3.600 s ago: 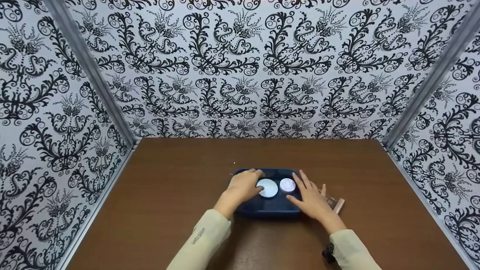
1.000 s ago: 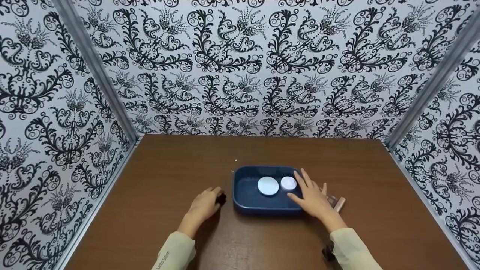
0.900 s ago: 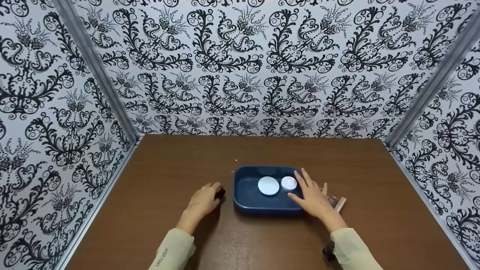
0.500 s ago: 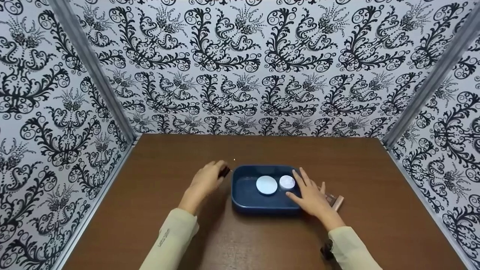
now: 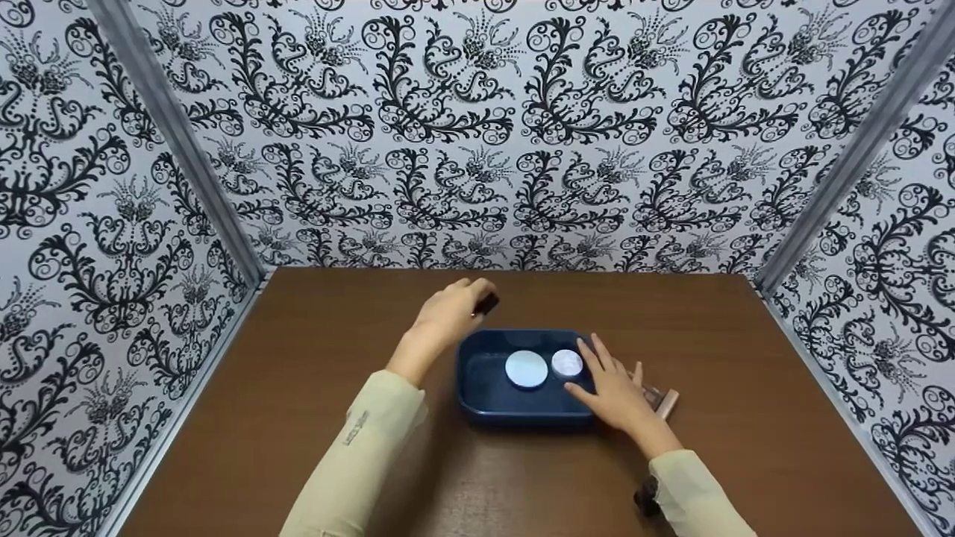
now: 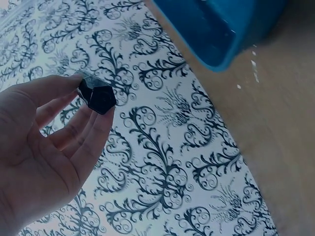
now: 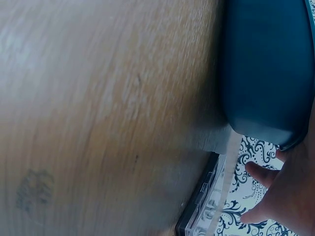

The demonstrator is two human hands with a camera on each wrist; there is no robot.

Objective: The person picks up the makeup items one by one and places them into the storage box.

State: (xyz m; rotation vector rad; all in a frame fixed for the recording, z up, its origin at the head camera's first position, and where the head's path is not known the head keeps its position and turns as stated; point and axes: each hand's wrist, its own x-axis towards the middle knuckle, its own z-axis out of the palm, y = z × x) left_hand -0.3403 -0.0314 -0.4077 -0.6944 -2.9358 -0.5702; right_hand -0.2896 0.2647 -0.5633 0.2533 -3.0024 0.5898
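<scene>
The left hand (image 5: 448,309) pinches a black block (image 6: 97,94) at the tray (image 5: 522,419)'s 11 o'clock; the step looks like a carry, and placing would call for lowering, then loosening. The right hand (image 5: 613,394) lies spread at 3 o'clock.

The walls (image 5: 477,149) around us are white, swirling with black scrolls and flowers, between grey posts (image 5: 179,134). I see a brown, wood-grained worktop (image 5: 336,358), a deep blue tray (image 5: 489,391), and in it a pale bluish-white disc (image 5: 526,370) and a whiter one. The faceted piece (image 6: 98,96) is black; the sleeves (image 5: 362,455) are pale cream-green, one bearing dark lettering.
</scene>
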